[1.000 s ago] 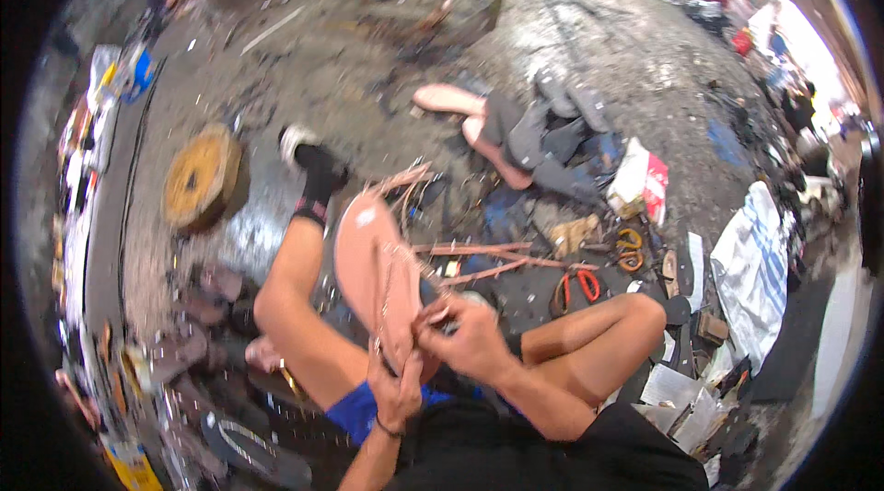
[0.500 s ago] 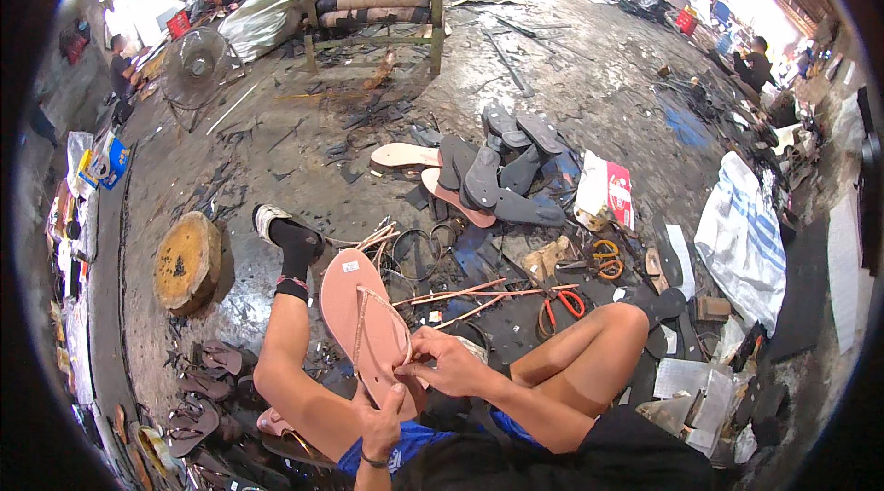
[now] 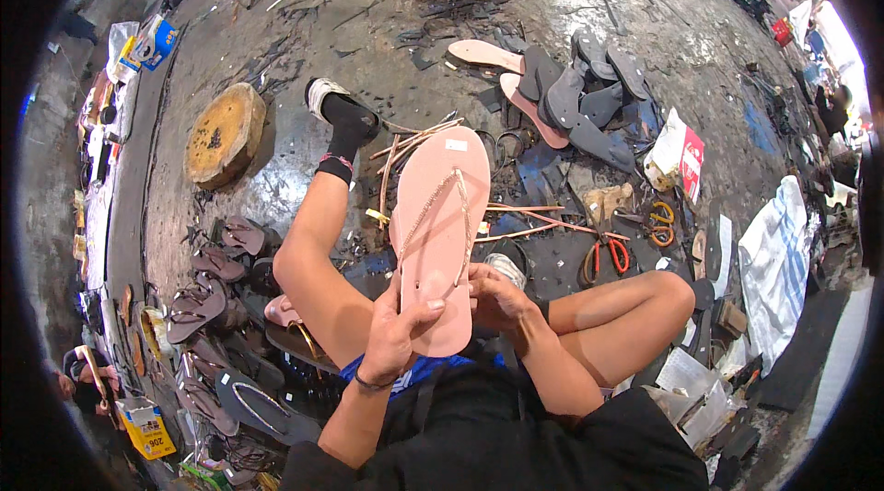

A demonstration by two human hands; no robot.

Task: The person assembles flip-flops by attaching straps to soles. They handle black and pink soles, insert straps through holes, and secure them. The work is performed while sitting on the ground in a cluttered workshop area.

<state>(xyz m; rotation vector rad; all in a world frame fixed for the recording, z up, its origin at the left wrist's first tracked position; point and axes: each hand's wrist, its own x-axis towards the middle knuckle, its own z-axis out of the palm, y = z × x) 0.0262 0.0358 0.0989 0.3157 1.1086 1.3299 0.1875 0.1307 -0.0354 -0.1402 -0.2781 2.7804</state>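
Note:
A pink flip-flop [image 3: 440, 247] with a glittery, thin V-shaped strap is held up over my lap, toe end away from me. A small white sticker is on its toe end. My left hand [image 3: 401, 321] grips the sole near the heel, its thumb on top and its other fingers underneath. At the right edge my right hand [image 3: 502, 298] is closed against the sole beside the strap's end, some fingers hidden behind it. Pink strips [image 3: 525, 219] lie on the floor beyond the flip-flop.
Grey and pink soles [image 3: 589, 104] are piled ahead. Scissors with red handles [image 3: 605, 261] and scissors with yellow handles [image 3: 660, 224] lie to the right, near a white sack [image 3: 778, 261]. At left are a round wooden block [image 3: 224, 137] and several finished sandals [image 3: 198, 307].
The flip-flop has turned more upright and moved right. My right hand has shifted from the strap's end to the sole's right edge. The view has tilted down.

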